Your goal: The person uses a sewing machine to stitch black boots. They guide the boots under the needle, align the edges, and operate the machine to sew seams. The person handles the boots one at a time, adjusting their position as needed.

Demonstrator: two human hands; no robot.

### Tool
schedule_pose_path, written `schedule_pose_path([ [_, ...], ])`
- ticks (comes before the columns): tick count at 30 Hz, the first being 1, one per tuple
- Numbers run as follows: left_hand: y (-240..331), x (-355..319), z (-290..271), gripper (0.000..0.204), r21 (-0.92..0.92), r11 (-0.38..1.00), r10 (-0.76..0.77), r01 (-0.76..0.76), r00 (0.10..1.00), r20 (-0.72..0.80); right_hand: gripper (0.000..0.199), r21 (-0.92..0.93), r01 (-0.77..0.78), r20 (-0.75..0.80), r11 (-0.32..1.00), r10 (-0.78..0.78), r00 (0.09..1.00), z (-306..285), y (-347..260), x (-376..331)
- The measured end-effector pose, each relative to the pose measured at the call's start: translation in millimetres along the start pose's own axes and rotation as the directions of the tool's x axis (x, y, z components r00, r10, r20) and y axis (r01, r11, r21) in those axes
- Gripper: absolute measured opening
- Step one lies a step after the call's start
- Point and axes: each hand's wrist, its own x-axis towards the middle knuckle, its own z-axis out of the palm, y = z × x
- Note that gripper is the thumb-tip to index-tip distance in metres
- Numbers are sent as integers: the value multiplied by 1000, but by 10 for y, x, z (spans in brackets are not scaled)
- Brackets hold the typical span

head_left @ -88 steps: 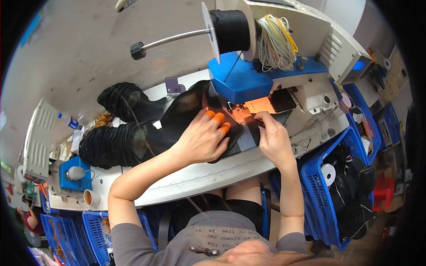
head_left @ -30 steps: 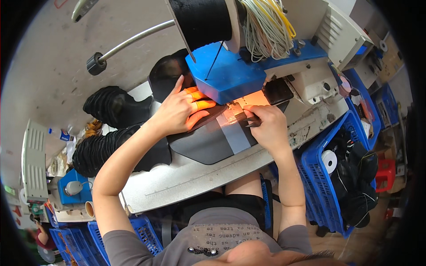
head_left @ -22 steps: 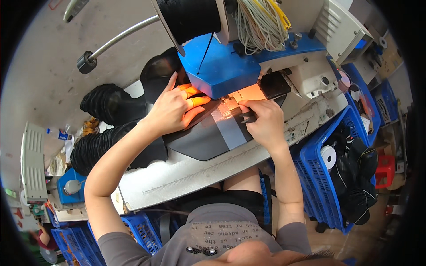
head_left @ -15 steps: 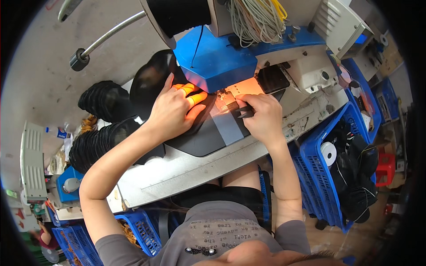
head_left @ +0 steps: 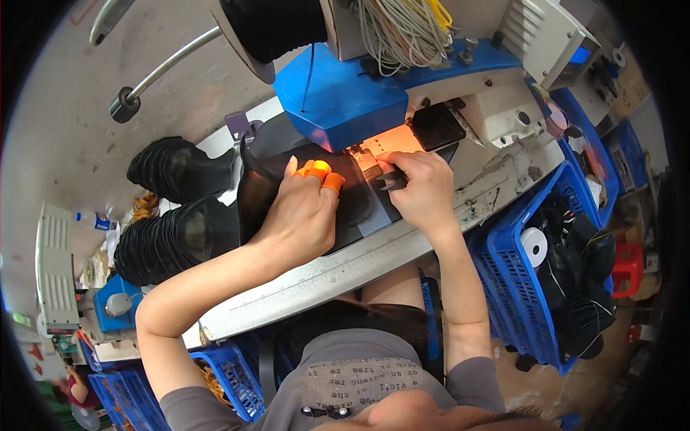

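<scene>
My left hand (head_left: 305, 212), with orange finger covers on several fingertips, is curled over a glossy black curved piece (head_left: 353, 200) and grips it. That piece's far left side bends upward beside my wrist. It lies by the lit needle area (head_left: 364, 159) of a blue-headed sewing machine (head_left: 338, 108). My right hand (head_left: 425, 188) is closed around a small black pointed tool (head_left: 392, 179), possibly thread snips, with thumb and index finger pinched close to the presser foot. A grey-blue strip (head_left: 374, 220) shows on the bed beneath the work.
Stacks of black curved pieces (head_left: 176, 241) stand left of the machine. A black thread spool (head_left: 273, 25) and coiled pale cords (head_left: 402, 36) sit above. At the right, a blue basket (head_left: 503, 287) holds black items and a white roll (head_left: 533, 246). A ruler-marked metal edge (head_left: 316, 276) runs in front.
My left hand has moved nearer and slightly right, its fingers curling more. The black piece has turned and shifted toward me, its left side now bent up. My right hand stays near the needle.
</scene>
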Motion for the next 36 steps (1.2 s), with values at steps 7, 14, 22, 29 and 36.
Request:
schedule_pose_path([
  [7,-53,123,-194,28,114,987,105,-112,992,68,12,-11,1,13,1000,-1,1000,0,6,-7],
  [14,-275,246,-234,26,288,943,108,-165,973,204,15,5,-5,10,1000,5,1000,-4,5,-10],
  [22,-354,199,-145,31,384,918,112,-103,994,-2,13,14,0,7,1000,0,1000,-13,-14,-7],
  [29,-302,186,-75,31,440,898,3,29,997,-71,24,13,-18,30,1000,17,999,-11,-13,-7],
  [36,-30,145,88,31,529,812,-181,247,968,-175,25,-1,-21,47,1000,21,999,-19,-41,10],
])
